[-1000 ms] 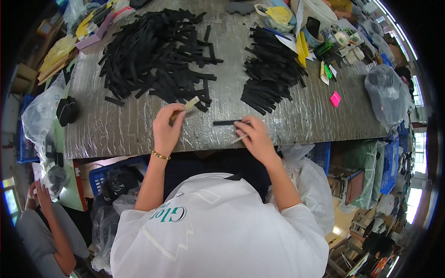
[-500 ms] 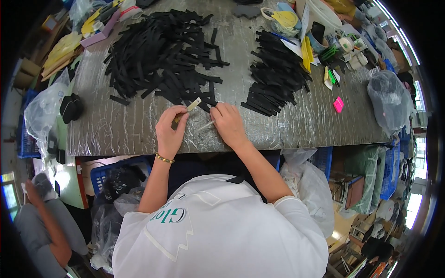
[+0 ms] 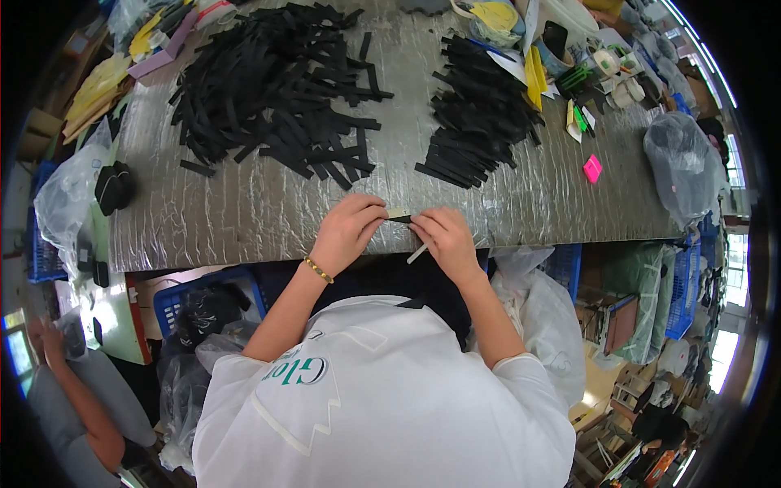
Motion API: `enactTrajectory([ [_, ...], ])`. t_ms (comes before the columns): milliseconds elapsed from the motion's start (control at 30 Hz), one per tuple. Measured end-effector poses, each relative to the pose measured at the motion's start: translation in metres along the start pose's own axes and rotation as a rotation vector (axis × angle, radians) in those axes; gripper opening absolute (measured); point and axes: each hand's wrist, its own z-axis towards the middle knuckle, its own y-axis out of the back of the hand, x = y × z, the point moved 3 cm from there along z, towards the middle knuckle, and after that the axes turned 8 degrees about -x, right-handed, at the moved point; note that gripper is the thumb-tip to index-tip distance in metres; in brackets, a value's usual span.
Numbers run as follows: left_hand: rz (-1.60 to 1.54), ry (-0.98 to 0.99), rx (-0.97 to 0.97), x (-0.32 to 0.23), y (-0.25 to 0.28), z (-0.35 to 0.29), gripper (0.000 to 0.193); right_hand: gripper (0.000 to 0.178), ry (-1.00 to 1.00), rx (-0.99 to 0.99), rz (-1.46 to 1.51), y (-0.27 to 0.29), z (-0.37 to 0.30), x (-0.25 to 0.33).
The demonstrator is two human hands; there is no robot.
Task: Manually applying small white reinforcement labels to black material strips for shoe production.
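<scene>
left hand (image 3: 351,231) and right hand (image 3: 447,239) pinch a black strip (image 3: 400,219) near the table edge (image 3: 203,261), open surface (image 3: 220,220) leftward.

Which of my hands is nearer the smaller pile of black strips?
Right. Your right hand is just on the near side of that strip pile; your left hand is farther off, to its near left.

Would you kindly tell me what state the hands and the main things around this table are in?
Left hand: pinched shut on the black strip
Right hand: pinched shut on the black strip
Black strip: held between both hands, partly hidden
Pale stick: held, jutting below the right hand
Left strip pile: loose, tangled
Right strip pile: more closely aligned
Clear plastic bag: bulging
Blue basket: filled
</scene>
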Motion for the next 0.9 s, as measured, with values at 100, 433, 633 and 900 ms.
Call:
enactTrajectory([
  [100, -0.009, 0.014, 0.039, 0.001, -0.001, -0.001, 0.012, 0.020, -0.125, -0.075, 0.011, -0.002, 0.001, 0.003],
  [433, 0.042, -0.013, 0.021, -0.007, -0.010, -0.004, 0.021, 0.018, -0.428, -0.176, -0.025, -0.012, -0.007, 0.011],
  [633, 0.062, -0.033, 0.031, -0.008, -0.015, -0.002, 0.023, 0.016, -0.443, -0.155, 0.008, -0.009, -0.006, 0.010],
  [900, 0.134, -0.040, 0.097, -0.010, -0.014, -0.001, 0.030, 0.028, -0.618, -0.217, 0.350, 0.020, 0.010, -0.004],
])
